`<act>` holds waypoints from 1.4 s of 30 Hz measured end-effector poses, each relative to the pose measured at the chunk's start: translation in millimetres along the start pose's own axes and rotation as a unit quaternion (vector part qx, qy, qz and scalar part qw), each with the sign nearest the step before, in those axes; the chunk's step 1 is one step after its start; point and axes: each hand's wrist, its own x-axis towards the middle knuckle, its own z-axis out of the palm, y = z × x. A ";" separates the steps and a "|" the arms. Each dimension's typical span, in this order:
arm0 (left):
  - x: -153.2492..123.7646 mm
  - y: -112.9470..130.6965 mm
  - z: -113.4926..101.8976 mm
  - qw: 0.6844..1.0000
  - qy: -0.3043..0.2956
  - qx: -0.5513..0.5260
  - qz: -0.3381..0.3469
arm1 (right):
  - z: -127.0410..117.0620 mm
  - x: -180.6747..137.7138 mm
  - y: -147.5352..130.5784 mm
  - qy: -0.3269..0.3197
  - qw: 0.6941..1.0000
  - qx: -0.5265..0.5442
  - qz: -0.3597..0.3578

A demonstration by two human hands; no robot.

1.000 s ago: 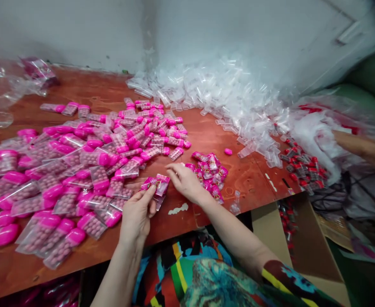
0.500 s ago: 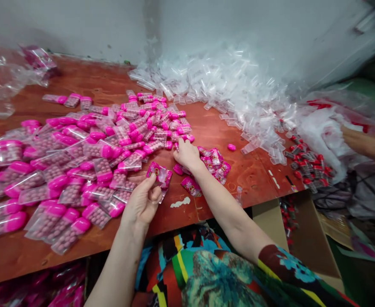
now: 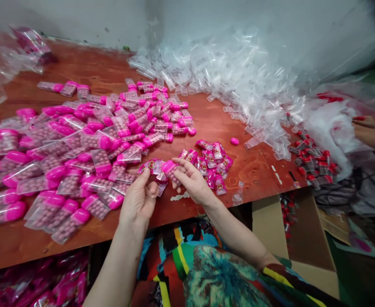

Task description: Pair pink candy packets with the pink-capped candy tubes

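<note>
Between thumb and fingers my left hand (image 3: pixel 140 196) pinches a small printed pink packet (image 3: pixel 152 166), partly clear. My right hand (image 3: pixel 194 181) is closed around a clear candy container (image 3: pixel 171 169) with a pink cap and pink balls inside. Its capped end meets the packet's edge. Just beyond my right hand lies a small heap of pink packets (image 3: pixel 211 162). To the left of my hands spreads a large pile of filled pink-capped containers (image 3: pixel 75 149).
Empty clear containers (image 3: pixel 213 72) are heaped along the wall. A loose pink cap (image 3: pixel 234 141) lies on the red-brown table (image 3: pixel 206 121). Red-capped containers (image 3: pixel 317 160) sit at right, near another person's hand (image 3: pixel 368 123). An open cardboard box (image 3: pixel 270 221) stands below the edge.
My right hand has come back from the pile's edge toward my left hand, now holding a pink-capped container. My left hand stays at about the same spot with the packet.
</note>
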 end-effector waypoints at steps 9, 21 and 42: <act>-0.5 -3.9 3.8 0.999 -0.009 0.033 0.021 | 4.9 -3.9 13.6 0.071 0.995 -0.045 -0.057; 0.3 -11.9 0.4 0.997 -0.037 0.058 0.027 | 7.9 -9.6 21.8 0.050 0.997 -0.041 -0.042; -5.3 -21.2 -6.9 0.973 -0.173 0.155 0.007 | -1.5 -29.0 25.4 -0.001 0.993 -0.095 -0.065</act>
